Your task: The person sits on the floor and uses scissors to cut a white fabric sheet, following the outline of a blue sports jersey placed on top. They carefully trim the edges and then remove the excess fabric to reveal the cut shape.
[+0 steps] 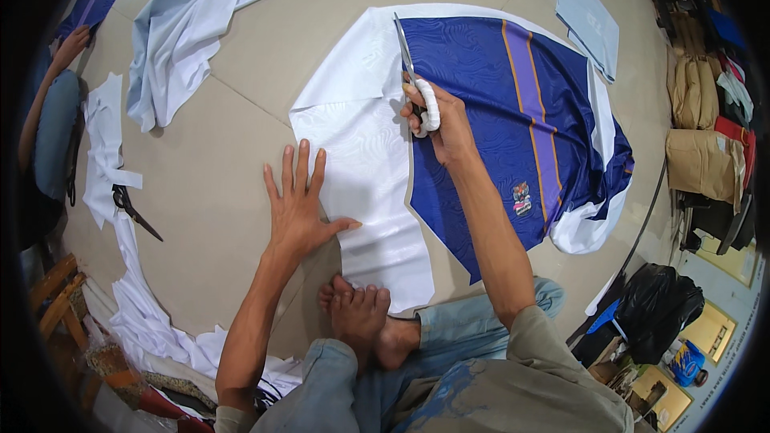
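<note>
Left hand [298,207] flat beside white fabric [361,152], right hand [439,119] gripping scissors [411,64]

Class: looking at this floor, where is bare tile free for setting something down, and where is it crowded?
Free: the tiles between the pale draped cloth and the left hand. Crowded: white scraps with black scissors on the left; bags on the right.

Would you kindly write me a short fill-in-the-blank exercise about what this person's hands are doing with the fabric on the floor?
1. The right hand holds a pair of ____ with white-wrapped handles.
2. The left hand lies flat with spread fingers, its thumb on the ____ fabric.
3. The blue fabric carries stripes of purple and ____.
4. The person's bare ____ rest at the fabric's near edge.

Missing words: scissors; white; orange; feet
</note>
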Demonstrator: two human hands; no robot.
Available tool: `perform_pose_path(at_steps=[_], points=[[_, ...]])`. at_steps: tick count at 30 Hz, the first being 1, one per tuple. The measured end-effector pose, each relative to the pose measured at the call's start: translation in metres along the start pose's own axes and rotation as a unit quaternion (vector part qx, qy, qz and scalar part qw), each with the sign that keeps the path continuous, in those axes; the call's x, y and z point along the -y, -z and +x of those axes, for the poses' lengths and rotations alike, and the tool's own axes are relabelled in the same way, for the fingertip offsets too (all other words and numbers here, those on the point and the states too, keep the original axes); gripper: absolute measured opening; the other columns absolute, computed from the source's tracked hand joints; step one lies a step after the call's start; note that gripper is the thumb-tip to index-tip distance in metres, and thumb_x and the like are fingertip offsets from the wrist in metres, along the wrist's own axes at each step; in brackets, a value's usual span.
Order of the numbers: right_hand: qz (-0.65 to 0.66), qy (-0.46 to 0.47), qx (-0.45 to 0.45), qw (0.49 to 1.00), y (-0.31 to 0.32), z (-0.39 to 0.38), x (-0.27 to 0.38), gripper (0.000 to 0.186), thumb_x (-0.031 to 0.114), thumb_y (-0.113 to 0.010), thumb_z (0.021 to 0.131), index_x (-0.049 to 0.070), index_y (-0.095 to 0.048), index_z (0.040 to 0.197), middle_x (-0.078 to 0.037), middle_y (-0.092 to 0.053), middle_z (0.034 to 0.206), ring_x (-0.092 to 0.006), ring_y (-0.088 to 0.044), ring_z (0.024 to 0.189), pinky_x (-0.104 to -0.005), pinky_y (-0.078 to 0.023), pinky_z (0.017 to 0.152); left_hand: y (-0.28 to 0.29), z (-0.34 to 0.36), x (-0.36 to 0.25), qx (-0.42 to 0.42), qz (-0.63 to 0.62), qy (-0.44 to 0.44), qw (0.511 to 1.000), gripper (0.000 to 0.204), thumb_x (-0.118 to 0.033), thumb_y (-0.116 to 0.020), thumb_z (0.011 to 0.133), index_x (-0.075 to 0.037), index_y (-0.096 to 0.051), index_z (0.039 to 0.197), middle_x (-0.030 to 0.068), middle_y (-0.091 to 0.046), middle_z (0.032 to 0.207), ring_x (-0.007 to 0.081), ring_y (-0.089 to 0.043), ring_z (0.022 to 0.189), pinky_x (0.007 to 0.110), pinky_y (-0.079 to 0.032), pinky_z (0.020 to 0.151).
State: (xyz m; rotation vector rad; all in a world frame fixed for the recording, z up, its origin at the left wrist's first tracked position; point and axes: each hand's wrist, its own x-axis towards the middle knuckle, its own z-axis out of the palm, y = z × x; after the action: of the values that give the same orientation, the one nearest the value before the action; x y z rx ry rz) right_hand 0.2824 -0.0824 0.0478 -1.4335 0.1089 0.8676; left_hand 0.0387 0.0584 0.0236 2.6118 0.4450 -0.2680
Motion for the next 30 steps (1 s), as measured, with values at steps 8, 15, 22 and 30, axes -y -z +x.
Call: perform_pose_path(at_steps=[8, 15, 22, 30], points=[[-0.039, 0.012, 0.017, 0.999, -0.007, 0.024, 0.011, 0.037, 0.02, -0.078, 0.089, 0.001, -0.07, 0.12, -0.005, -0.067, 0.075, -0.0079, -0.057, 0.058, -0.0217, -0.043, 0.053, -0.002, -0.003, 0.002, 0.006, 0.027, -0.014, 1.0, 0.135, -0.081, -0.072, 0.061, -0.008, -0.018, 0.161, 0.0189, -0.007, 0.168, 0.0405, 0.0, 0.155, 0.07, 0.003, 0.117], [-0.044, 0.002, 0.047, 0.998, -0.01, 0.045, 0.03, 0.03, 0.021, -0.076, 0.09, 0.001, -0.072, 0.112, -0.006, -0.068, 0.077, -0.0083, -0.059, 0.06, -0.022, -0.046, 0.053, -0.006, -0.007, 0.004, -0.027, 0.038, -0.022, 0.999, 0.133, -0.088, -0.063, 0.063, -0.007, -0.022, 0.16, 0.0198, -0.011, 0.168, 0.0397, -0.003, 0.155, 0.069, 0.002, 0.117], [-0.139, 0.014, 0.054, 0.989, -0.01, 0.024, 0.022, 0.027, 0.017, -0.066, 0.095, -0.001, -0.07, 0.115, -0.005, -0.068, 0.076, -0.0094, -0.061, 0.06, -0.0227, -0.047, 0.053, -0.003, -0.009, 0.01, -0.064, 0.016, -0.061, 0.996, 0.118, -0.078, -0.062, 0.077, -0.003, -0.023, 0.159, 0.0225, -0.014, 0.166, 0.0413, -0.007, 0.155, 0.066, -0.001, 0.119], [-0.264, -0.156, 0.189, 0.933, 0.059, -0.22, -0.072, 0.039, 0.018, -0.068, 0.091, 0.003, -0.07, 0.127, -0.004, -0.069, 0.072, -0.009, -0.06, 0.058, -0.0244, -0.047, 0.054, 0.004, -0.048, -0.023, -0.032, -0.087, -0.119, 0.989, 0.114, -0.068, -0.068, 0.081, -0.003, -0.018, 0.16, 0.0267, -0.012, 0.166, 0.0467, -0.009, 0.153, 0.067, -0.011, 0.119]])
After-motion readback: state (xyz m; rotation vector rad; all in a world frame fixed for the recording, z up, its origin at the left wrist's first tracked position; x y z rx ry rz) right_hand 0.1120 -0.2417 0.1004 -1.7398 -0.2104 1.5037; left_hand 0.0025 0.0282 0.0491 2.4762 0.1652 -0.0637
